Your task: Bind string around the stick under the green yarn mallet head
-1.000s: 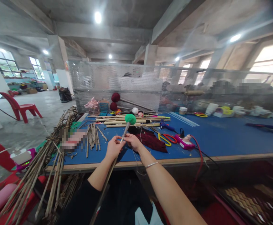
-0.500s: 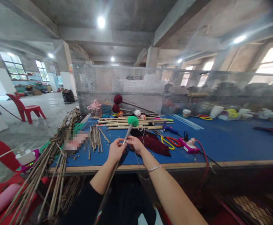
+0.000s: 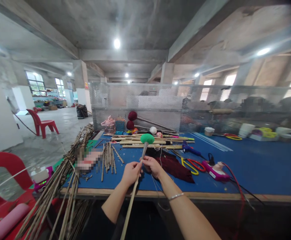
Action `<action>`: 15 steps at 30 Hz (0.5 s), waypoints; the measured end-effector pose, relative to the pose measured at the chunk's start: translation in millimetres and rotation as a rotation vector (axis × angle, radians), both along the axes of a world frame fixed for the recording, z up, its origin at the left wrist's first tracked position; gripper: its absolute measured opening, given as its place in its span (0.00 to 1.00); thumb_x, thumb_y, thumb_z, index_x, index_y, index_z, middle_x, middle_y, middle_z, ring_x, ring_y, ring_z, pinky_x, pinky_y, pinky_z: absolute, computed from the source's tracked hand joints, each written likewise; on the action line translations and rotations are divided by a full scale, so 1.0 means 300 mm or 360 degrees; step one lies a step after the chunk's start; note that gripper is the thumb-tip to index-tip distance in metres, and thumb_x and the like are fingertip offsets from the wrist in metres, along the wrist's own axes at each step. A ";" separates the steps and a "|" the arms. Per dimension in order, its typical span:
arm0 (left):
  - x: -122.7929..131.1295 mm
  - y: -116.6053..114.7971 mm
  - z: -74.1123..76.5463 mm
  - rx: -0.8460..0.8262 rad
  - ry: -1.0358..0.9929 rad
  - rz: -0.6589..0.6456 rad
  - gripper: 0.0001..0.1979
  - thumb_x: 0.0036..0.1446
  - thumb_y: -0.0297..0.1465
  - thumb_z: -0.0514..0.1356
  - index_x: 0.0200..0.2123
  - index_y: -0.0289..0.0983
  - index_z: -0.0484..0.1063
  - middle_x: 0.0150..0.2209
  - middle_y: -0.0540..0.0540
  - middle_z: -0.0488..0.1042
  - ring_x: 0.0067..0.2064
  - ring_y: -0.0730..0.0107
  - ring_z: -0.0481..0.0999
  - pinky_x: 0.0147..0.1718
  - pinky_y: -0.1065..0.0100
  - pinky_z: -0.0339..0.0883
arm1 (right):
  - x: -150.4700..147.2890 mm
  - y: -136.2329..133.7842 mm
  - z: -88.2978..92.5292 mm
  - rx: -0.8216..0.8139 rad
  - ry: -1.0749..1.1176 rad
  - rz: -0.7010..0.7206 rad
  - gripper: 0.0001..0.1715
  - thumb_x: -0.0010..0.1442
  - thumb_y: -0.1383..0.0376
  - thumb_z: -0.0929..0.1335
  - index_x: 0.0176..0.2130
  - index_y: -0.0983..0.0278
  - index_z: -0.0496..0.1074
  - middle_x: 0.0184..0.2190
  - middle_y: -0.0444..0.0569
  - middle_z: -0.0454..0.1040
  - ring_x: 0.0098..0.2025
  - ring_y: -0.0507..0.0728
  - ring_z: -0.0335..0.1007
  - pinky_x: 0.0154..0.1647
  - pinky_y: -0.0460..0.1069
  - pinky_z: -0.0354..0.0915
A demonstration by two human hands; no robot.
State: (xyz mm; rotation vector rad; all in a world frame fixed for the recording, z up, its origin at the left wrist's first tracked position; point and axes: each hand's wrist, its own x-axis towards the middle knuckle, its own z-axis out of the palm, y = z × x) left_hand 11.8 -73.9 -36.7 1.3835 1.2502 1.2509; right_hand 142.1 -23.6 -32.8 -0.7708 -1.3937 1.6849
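Note:
My left hand [image 3: 131, 172] is closed round a long bamboo stick [image 3: 132, 203] that ends in a green yarn ball [image 3: 147, 138]. My right hand [image 3: 153, 166] pinches the stick just below the ball, with thin thread [image 3: 156, 185] hanging from its fingers. Both hands hover over the near part of the blue table [image 3: 260, 166]. A dark red cloth [image 3: 176, 166] lies just right of my right hand.
Loose sticks [image 3: 109, 156] and several finished mallets [image 3: 145, 140] lie behind the hands. Scissors [image 3: 192, 165] and a pink glue gun [image 3: 214, 166] with a red cord sit to the right. Long bamboo canes [image 3: 60, 186] lean at the left edge. A mesh screen [image 3: 160, 100] backs the table.
The view has tilted and shifted, so hands and table sit lower and farther right in the picture. Both hands keep their hold on the stick; the ball stays upright.

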 end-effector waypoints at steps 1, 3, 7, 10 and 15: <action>0.002 0.000 0.000 -0.0001 0.0010 -0.0015 0.19 0.48 0.45 0.53 0.22 0.34 0.69 0.17 0.48 0.69 0.15 0.77 0.63 0.15 0.75 0.54 | 0.000 0.000 0.000 0.0007 -0.0007 -0.0009 0.18 0.42 0.59 0.70 0.31 0.67 0.65 0.09 0.32 0.50 0.10 0.42 0.36 0.12 0.43 0.31; 0.006 0.000 -0.002 0.0077 0.0034 0.0051 0.19 0.48 0.44 0.54 0.22 0.34 0.69 0.17 0.49 0.68 0.16 0.77 0.63 0.16 0.75 0.54 | -0.003 -0.002 0.003 0.0018 -0.0019 -0.0039 0.17 0.41 0.59 0.70 0.29 0.67 0.64 0.09 0.32 0.50 0.10 0.42 0.36 0.12 0.43 0.31; 0.009 0.001 -0.006 0.0234 0.0054 0.0316 0.17 0.43 0.43 0.59 0.26 0.33 0.70 0.18 0.52 0.67 0.19 0.78 0.61 0.19 0.75 0.54 | -0.013 -0.013 0.013 0.0016 -0.0063 -0.0071 0.17 0.40 0.60 0.71 0.28 0.67 0.65 0.09 0.32 0.50 0.10 0.42 0.36 0.12 0.43 0.31; 0.004 0.000 -0.002 0.0176 0.0098 0.0348 0.17 0.39 0.43 0.62 0.24 0.33 0.70 0.18 0.51 0.68 0.20 0.78 0.62 0.21 0.75 0.55 | -0.015 -0.016 0.011 0.0016 -0.0085 -0.0075 0.17 0.40 0.60 0.71 0.28 0.68 0.65 0.10 0.33 0.51 0.11 0.42 0.38 0.12 0.43 0.31; -0.009 0.001 0.004 0.0126 0.0026 0.0216 0.18 0.43 0.44 0.58 0.24 0.32 0.71 0.18 0.50 0.68 0.20 0.78 0.61 0.20 0.75 0.54 | -0.006 -0.015 0.009 -0.0001 -0.0060 0.0020 0.18 0.42 0.58 0.70 0.29 0.67 0.64 0.10 0.32 0.49 0.11 0.42 0.36 0.12 0.43 0.31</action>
